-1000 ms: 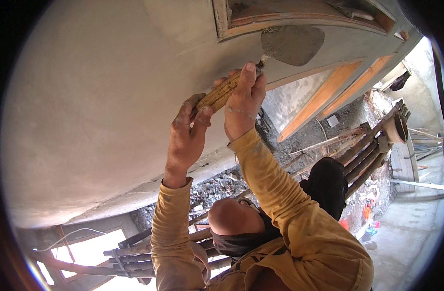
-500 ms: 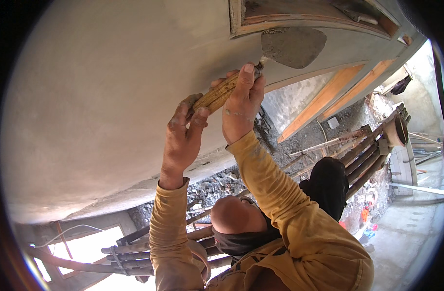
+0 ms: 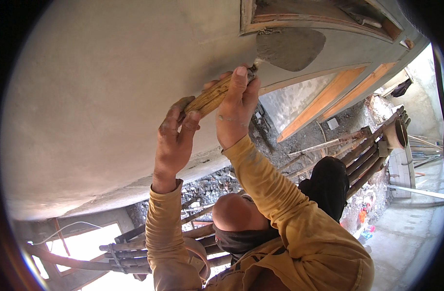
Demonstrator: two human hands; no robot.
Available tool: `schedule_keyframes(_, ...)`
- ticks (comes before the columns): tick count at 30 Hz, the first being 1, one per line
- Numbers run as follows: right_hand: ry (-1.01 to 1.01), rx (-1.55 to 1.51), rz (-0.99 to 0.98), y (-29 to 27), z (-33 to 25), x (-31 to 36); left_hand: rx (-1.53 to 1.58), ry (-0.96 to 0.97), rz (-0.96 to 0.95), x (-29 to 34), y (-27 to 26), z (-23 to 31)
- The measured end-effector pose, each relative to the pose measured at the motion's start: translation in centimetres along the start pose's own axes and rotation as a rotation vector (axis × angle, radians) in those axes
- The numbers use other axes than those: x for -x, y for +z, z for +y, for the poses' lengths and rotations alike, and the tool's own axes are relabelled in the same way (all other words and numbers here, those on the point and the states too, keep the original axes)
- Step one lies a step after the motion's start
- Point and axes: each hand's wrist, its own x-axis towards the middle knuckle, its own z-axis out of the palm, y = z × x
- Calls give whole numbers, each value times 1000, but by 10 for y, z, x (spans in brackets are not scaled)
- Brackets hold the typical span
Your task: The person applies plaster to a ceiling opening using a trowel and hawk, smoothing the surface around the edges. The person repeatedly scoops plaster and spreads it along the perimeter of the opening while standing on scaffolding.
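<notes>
A trowel with a broad, rounded grey blade point(image 3: 292, 48) lies flat or nearly flat against the smooth plastered wall point(image 3: 110, 87), just below a wooden-framed opening. Its thick wooden handle point(image 3: 208, 101) slants down to the left. My right hand point(image 3: 235, 111) is closed round the handle close to the blade, thumb along the top. At the butt end, my left hand point(image 3: 176, 138) pinches the handle between thumb and fingers. Dried mortar marks the skin of both hands. Whether fresh mortar is under the blade cannot be seen.
The wooden frame point(image 3: 319, 20) borders the opening above the blade. Right of my hands are orange-brown timber strips point(image 3: 314, 104). Wooden poles point(image 3: 362, 165) lashed together run below me, with a bucket-like container point(image 3: 395, 134) at their right end. Rubble point(image 3: 207, 186) covers the ground.
Both hands and the trowel have shifted slightly left along the wall, the blade edge now nearer the frame's lower left corner. My grip is the same; the view has also shifted a little.
</notes>
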Motion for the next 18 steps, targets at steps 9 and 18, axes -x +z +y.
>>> schedule_keyframes(9, 20, -4, -20, 8, 1, 10, -23, -25, 20, 5, -11, 2)
schedule_keyframes(18, 67, -35, -99, 15, 6, 28, -59, -3, 40, 17, -33, 2)
